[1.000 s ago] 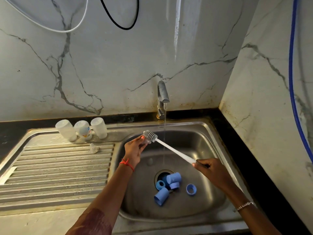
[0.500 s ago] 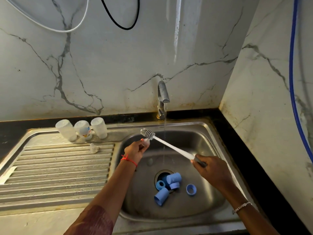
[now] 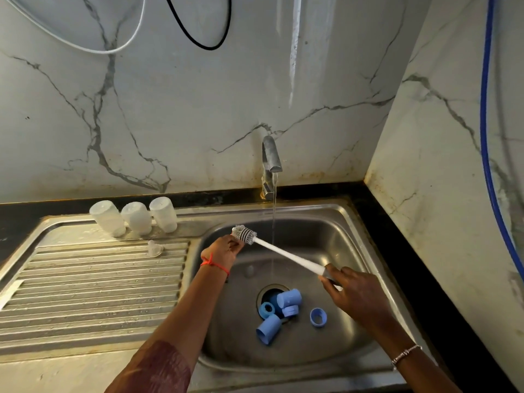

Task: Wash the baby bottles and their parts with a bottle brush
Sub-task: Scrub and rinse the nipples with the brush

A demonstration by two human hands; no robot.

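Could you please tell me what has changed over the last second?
The brush head nudged slightly left, rising then dipping, against the left hand. The right hand kept its grip on the handle. Nothing taken up or released. Running water, bottles and blue parts in the sink stayed put.

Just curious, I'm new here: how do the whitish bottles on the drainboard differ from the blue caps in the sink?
The whitish bottles are translucent; the blue caps are opaque. The bottles stand in a row on the drainboard; the caps lie jumbled in the basin. The bottles look taller than the caps. Both seem plastic.
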